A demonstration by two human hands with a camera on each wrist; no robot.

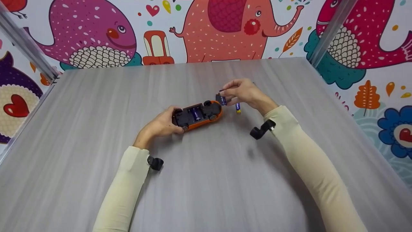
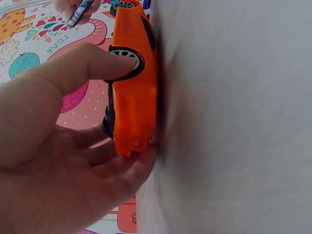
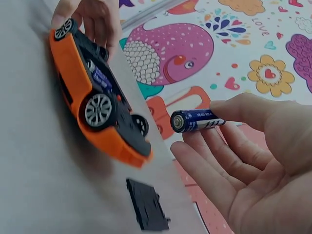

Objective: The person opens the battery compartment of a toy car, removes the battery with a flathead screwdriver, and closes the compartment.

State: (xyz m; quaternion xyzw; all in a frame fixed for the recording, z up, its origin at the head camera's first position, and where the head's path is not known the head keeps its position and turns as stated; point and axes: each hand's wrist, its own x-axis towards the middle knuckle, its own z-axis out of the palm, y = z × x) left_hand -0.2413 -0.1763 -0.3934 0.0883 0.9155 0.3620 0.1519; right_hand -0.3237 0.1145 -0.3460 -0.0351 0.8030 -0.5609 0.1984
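An orange toy car (image 1: 206,122) lies upside down on the table, black underside up. My left hand (image 1: 161,124) grips one end of it; in the left wrist view the thumb presses on a wheel (image 2: 127,63). One blue battery (image 1: 195,113) sits in the open compartment of the underside. Beyond the car's other end, my right hand (image 1: 246,93) pinches a second blue battery (image 3: 197,120) between thumb and fingers, above the table. Below that battery, a black battery cover (image 3: 146,204) lies on the table.
Another blue battery with a yellow end (image 1: 238,108) lies on the table under the right hand. The grey wood-grain table (image 1: 199,180) ends at printed cartoon walls (image 1: 225,32) at the back and both sides, with metal posts (image 1: 334,32) at the corners.
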